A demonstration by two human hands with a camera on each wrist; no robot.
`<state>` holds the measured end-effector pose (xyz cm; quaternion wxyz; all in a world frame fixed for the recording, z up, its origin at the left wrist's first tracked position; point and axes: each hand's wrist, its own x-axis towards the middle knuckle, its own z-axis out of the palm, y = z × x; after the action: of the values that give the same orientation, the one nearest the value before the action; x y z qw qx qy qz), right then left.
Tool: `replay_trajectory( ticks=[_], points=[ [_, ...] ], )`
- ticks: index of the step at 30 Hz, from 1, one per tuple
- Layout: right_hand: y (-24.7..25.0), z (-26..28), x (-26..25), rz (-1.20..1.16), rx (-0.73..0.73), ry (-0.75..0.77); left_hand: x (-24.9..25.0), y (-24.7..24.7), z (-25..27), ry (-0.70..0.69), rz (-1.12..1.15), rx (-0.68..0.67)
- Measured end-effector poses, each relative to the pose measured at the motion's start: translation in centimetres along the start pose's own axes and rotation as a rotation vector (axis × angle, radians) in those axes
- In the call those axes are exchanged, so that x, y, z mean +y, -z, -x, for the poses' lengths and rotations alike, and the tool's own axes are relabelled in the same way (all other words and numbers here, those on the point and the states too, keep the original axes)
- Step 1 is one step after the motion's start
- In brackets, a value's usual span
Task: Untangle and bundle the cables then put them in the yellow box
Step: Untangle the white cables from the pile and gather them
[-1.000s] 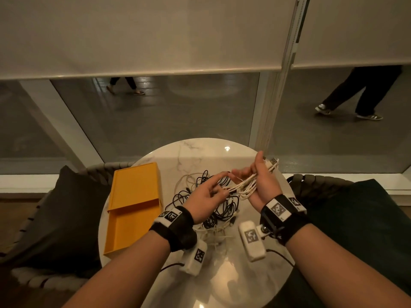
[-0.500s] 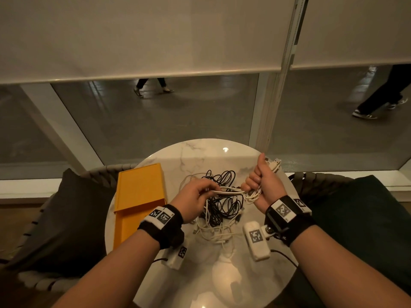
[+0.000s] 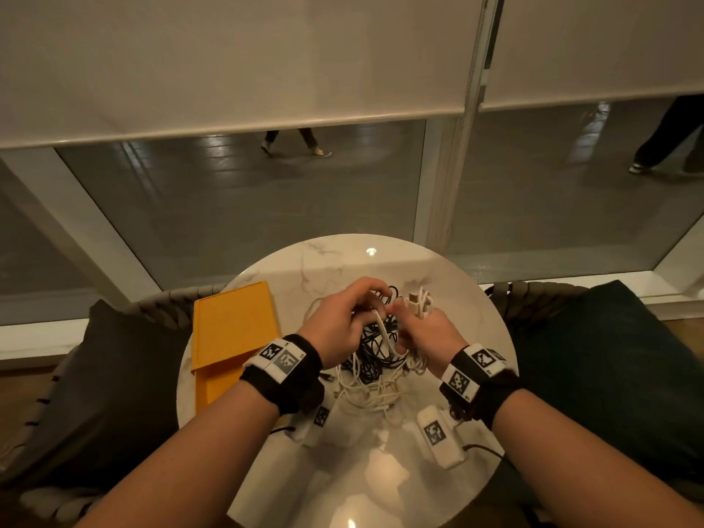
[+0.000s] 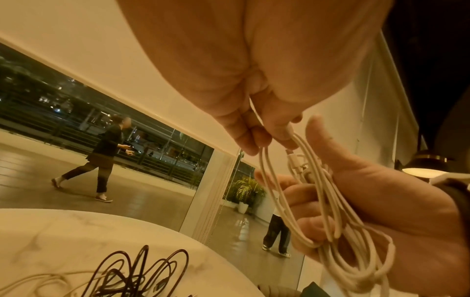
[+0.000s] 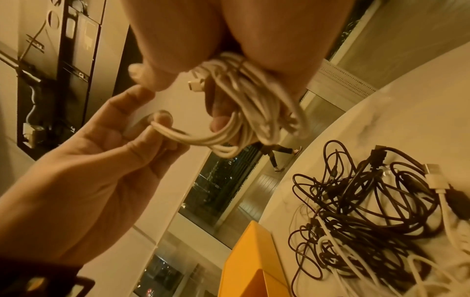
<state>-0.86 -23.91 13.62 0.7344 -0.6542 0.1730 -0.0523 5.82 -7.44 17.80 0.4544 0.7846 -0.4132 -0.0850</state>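
Right hand (image 3: pixel 426 333) has its fingers wrapped round a coiled white cable (image 5: pixel 251 104), and the left hand (image 3: pixel 339 329) pinches a loop of it. Remaining black and white tangle (image 3: pixel 375 356) sits on the marble desk (image 3: pixel 343 261), yellow box (image 3: pixel 232 329) just left of it

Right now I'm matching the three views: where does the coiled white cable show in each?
Head: white cable right of centre, gripped by the right hand above the table.
Left wrist: lower right, loops across that hand's fingers.
Right wrist: top centre, under the palm.
Shared landmark: black cable tangle.
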Motion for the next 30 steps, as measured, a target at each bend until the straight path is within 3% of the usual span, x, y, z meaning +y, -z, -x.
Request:
replay_trajectory(
  ticks=[6, 11, 14, 18, 23, 27, 30],
  points=[
    [-0.3, 0.4, 0.1, 0.149, -0.166, 0.033, 0.9, -0.1, -0.3, 0.023, 0.065, -0.028],
    [-0.4, 0.1, 0.4, 0.116, -0.134, -0.014, 1.5, -0.3, -0.7, 0.022, 0.173, 0.113],
    [-0.7, -0.2, 0.6, -0.075, -0.081, -0.059, 1.3, -0.4, -0.8, 0.041, 0.135, 0.186],
    [-0.1, -0.5, 0.0, -0.335, -0.077, -0.185, 0.7, -0.7, -0.3, 0.060, -0.055, 0.016],
    [-0.6, -0.5, -0.2, -0.450, -0.147, -0.233, 1.4, -2.6, -0.7, 0.094, -0.341, -0.248],
    [0.1, -0.7, -0.3, -0.475, -0.199, -0.327, 1.0, -3.0, -1.0, 0.064, -0.480, -0.311],
    [0.3, -0.5, -0.7, -0.434, -0.207, -0.324, 1.0, -3.2, -1.2, 0.033, -0.499, -0.278]
  ],
)
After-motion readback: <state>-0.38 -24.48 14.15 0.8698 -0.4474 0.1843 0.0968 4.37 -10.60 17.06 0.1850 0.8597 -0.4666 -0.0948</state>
